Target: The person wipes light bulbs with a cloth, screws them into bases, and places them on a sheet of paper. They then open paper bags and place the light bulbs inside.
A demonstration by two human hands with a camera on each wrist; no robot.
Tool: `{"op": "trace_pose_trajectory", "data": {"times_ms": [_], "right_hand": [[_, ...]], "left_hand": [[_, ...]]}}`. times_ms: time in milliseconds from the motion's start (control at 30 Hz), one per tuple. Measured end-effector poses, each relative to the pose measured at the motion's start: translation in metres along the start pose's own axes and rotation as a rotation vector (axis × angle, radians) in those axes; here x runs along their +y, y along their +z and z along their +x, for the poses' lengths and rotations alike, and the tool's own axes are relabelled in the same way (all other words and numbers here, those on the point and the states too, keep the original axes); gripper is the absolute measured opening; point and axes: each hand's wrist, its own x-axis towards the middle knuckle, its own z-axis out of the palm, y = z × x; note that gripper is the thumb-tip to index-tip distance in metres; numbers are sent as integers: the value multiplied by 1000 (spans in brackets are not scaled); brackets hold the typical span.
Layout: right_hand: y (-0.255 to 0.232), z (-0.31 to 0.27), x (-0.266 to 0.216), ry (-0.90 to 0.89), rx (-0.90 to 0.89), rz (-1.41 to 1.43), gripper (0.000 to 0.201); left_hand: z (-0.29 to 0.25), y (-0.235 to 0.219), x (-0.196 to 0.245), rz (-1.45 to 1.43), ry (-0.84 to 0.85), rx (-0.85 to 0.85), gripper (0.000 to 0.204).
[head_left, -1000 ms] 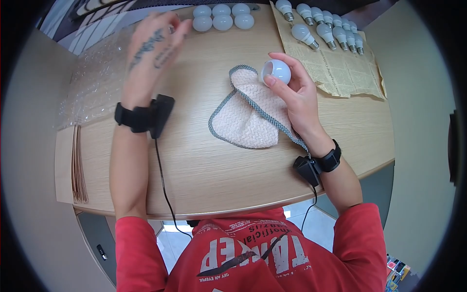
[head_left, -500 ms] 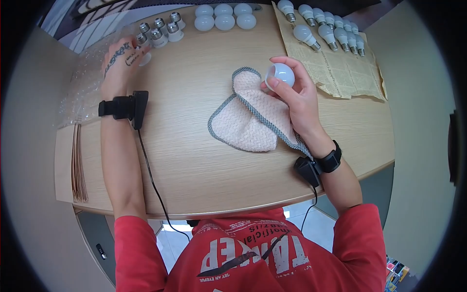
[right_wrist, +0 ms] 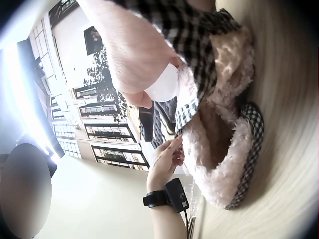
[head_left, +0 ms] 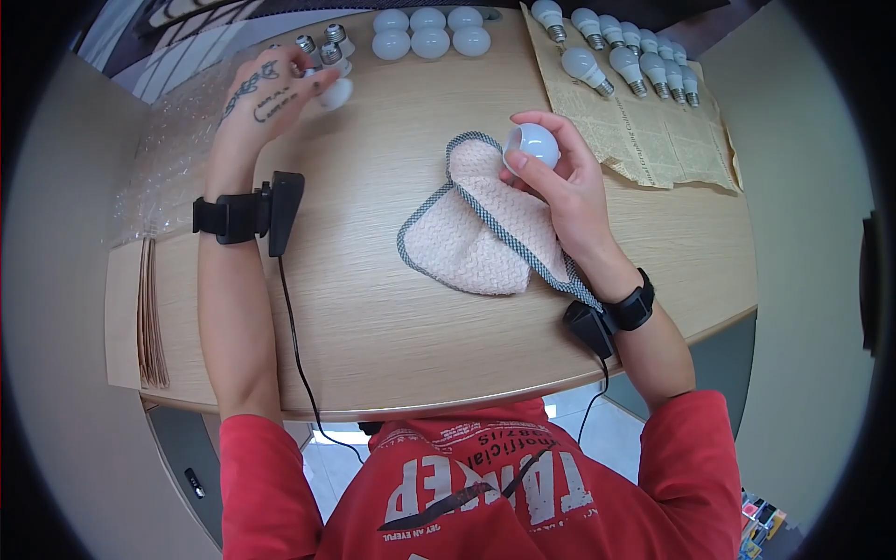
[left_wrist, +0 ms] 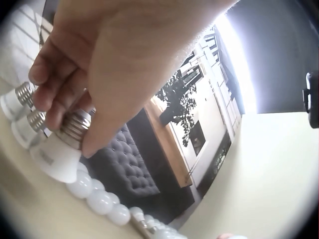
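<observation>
My left hand [head_left: 266,101] pinches a light bulb base [left_wrist: 57,157] by its metal screw cap, thumb on one side and fingers on the other. Its white cup end points right in the head view, close to the other bulb bases [head_left: 334,47] at the back left. Over the middle of the table, my right hand [head_left: 581,191] holds a hollow white bulb cover [head_left: 537,145] between thumb and fingers, its round opening facing left. A pink cloth [head_left: 467,233] with a checked border lies below that cover and runs under the right palm toward the wrist.
Several white bulb covers [head_left: 429,42] stand in two rows at the back. Whole bulbs [head_left: 583,67] lie on a printed brown paper sheet [head_left: 644,159] at the back right. Clear plastic wrap [head_left: 177,154] and a stack of folded brown paper [head_left: 149,317] are at the left.
My left hand swept left across the bulb bases, then came back a little to the right with one base in its fingers. The right hand has barely moved and keeps the cover.
</observation>
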Motion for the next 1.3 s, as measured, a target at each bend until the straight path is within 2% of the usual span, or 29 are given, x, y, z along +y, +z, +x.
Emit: {"op": "trace_pose_trajectory", "data": {"times_ms": [167, 300, 400, 800, 1300], "right_hand": [[0, 0, 1, -22, 6, -33, 40], [-1, 2, 4, -33, 7, -38, 41], [-1, 1, 4, -25, 16, -17, 41], [0, 2, 6, -101, -2, -2, 44], [2, -1, 2, -154, -50, 22, 48]], "left_hand": [[-6, 11, 30, -395, 114, -117, 42], [-14, 15, 56, -620, 174, -186, 31], [-19, 20, 69, -780, 190, -257, 30], [-37, 35, 99, -965, 136, -498, 32], [-41, 43, 101, -1045, 162, -559, 30]]}}
